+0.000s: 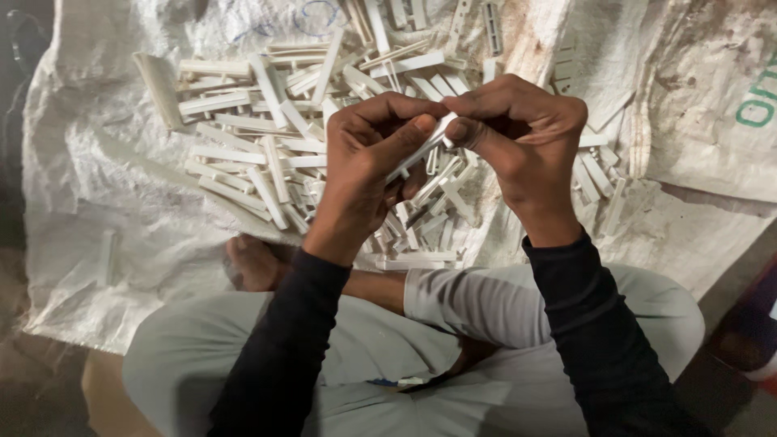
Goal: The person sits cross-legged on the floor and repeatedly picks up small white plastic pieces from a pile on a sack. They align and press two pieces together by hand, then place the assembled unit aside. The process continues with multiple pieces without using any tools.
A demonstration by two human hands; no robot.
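Note:
My left hand [366, 162] and my right hand [524, 142] meet above a heap of white plastic strips [267, 137]. Both hold one white plastic strip [421, 150] between thumb and fingers; it runs slanted from lower left to upper right, its far end pinched by the right thumb. Dark long sleeves cover both forearms. The heap lies spread on a white woven sack [105, 202] on the floor, just beyond my crossed legs.
My bare foot [252, 263] rests on the sack's near edge beside my grey trousers [486, 307]. A second stained sack [704, 97] with green print overlaps at the right. More strips [599, 174] lie to the right of my hands. Dark floor shows at the left edge.

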